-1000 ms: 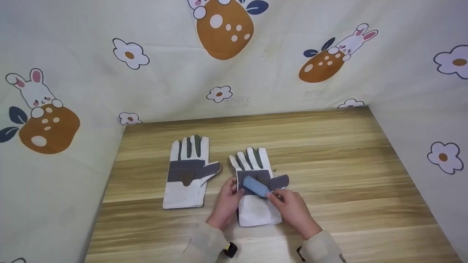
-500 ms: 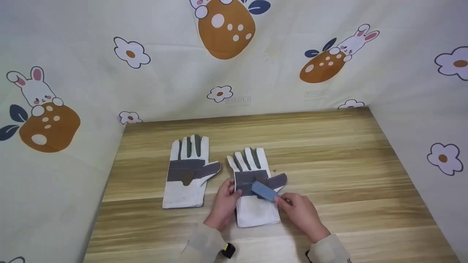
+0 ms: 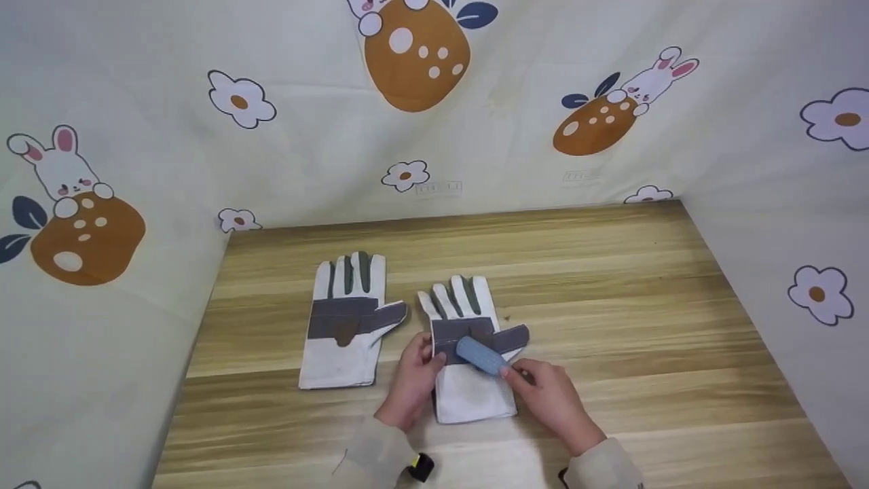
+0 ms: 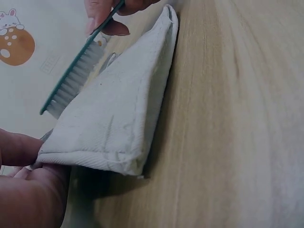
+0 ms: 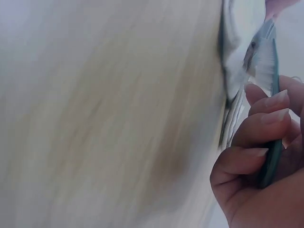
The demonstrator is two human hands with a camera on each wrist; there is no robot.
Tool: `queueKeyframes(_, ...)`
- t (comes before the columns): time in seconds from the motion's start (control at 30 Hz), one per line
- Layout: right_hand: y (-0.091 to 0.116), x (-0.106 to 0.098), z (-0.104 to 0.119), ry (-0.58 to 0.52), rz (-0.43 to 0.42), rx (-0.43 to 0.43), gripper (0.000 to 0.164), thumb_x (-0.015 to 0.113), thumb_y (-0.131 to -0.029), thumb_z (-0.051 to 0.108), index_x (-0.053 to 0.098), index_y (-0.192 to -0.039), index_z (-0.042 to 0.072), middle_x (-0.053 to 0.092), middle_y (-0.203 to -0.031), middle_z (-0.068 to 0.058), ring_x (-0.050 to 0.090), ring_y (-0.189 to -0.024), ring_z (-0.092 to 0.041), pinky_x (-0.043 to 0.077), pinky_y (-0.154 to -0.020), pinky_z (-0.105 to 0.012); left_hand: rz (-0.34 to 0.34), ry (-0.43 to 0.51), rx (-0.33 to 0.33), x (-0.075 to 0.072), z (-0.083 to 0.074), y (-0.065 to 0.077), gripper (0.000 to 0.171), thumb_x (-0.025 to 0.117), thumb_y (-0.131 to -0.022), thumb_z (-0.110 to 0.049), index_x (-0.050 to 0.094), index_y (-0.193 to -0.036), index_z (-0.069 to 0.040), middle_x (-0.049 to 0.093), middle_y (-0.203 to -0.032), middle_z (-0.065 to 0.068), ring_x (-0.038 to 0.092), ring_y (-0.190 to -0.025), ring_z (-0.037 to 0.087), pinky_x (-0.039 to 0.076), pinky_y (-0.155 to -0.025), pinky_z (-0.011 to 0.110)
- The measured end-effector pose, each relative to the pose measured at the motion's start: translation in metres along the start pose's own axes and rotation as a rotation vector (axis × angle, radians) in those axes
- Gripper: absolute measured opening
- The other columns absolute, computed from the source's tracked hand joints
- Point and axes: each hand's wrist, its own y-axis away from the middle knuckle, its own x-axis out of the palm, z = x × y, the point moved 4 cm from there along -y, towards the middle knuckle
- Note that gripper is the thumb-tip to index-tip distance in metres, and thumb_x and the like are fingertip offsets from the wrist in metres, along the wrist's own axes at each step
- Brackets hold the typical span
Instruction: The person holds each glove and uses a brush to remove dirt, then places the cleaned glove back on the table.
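A white work glove (image 3: 475, 397) with grey palm patches and a brown spot lies palm up, fingers pointing away. My left hand (image 3: 413, 377) pinches its left edge, thumb on top and fingers underneath; the left wrist view shows the cuff (image 4: 102, 118) slightly raised. My right hand (image 3: 551, 401) grips a blue-green brush (image 3: 481, 355) by its handle, fingers curled round it in the right wrist view. The brush's white bristles (image 4: 78, 71) face down onto the glove's palm, where the contact itself is partly hidden.
A second, matching glove (image 3: 339, 363) lies palm up to the left, also with a brown spot. Both rest on a wood-grain table (image 3: 624, 292). Pale cloth (image 3: 305, 156) printed with rabbits and flowers hangs around the table's back and sides.
The brush has moved right and toward the person over the palm, then back a little left. The held glove has shifted slightly left with the left hand. Both grips stay the same.
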Motion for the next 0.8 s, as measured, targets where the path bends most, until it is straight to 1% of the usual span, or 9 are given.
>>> queueKeyframes(0.1, -0.001, 0.004, 0.005, 0.008, 0.026, -0.045, 0.022, 0.066, -0.097, 0.041, 0.074, -0.087, 0.022, 0.059, -0.068, 0.008, 0.051, -0.064, -0.01, 0.041, -0.058, -0.024, 0.001, 0.001, -0.003, 0.0, -0.001, 0.0, 0.032, 0.045, -0.098, 0.01, 0.049, -0.13, 0.007, 0.062, -0.135, 0.024, 0.061, -0.119, 0.023, 0.052, -0.104, 0.037)
queueKeyframes(0.2, -0.001, 0.006, 0.006, 0.037, 0.029, -0.058, 0.024, 0.065, -0.097, 0.042, 0.073, -0.087, 0.022, 0.058, -0.067, 0.008, 0.05, -0.063, -0.01, 0.04, -0.057, -0.024, 0.012, 0.001, -0.015, 0.001, -0.002, 0.001, 0.032, 0.045, -0.098, 0.009, 0.049, -0.13, 0.006, 0.061, -0.136, 0.025, 0.062, -0.12, 0.024, 0.052, -0.103, 0.038)
queueKeyframes(0.4, -0.001, 0.004, 0.0, 0.06, 0.009, -0.021, 0.02, 0.066, -0.097, 0.038, 0.074, -0.089, 0.022, 0.061, -0.07, 0.008, 0.052, -0.065, -0.009, 0.042, -0.06, -0.026, 0.017, 0.024, -0.057, 0.001, 0.001, 0.002, 0.031, 0.045, -0.099, 0.007, 0.048, -0.13, 0.005, 0.061, -0.138, 0.024, 0.063, -0.118, 0.024, 0.053, -0.101, 0.038)
queueKeyframes(0.67, 0.002, -0.004, -0.011, 0.066, -0.01, 0.032, 0.019, 0.068, -0.096, 0.034, 0.073, -0.082, 0.022, 0.051, -0.062, 0.008, 0.047, -0.06, -0.011, 0.037, -0.056, -0.026, 0.018, 0.028, -0.076, 0.0, 0.002, 0.0, 0.033, 0.046, -0.1, 0.007, 0.048, -0.132, 0.004, 0.061, -0.138, 0.023, 0.064, -0.119, 0.024, 0.053, -0.103, 0.039)
queueKeyframes(0.8, 0.003, -0.009, -0.013, 0.077, -0.019, 0.047, 0.019, 0.068, -0.096, 0.034, 0.074, -0.083, 0.022, 0.056, -0.065, 0.007, 0.048, -0.061, -0.012, 0.038, -0.057, -0.027, 0.021, 0.029, -0.085, -0.001, 0.001, -0.002, 0.032, 0.046, -0.1, 0.007, 0.049, -0.131, 0.003, 0.061, -0.138, 0.022, 0.064, -0.119, 0.025, 0.053, -0.103, 0.04)
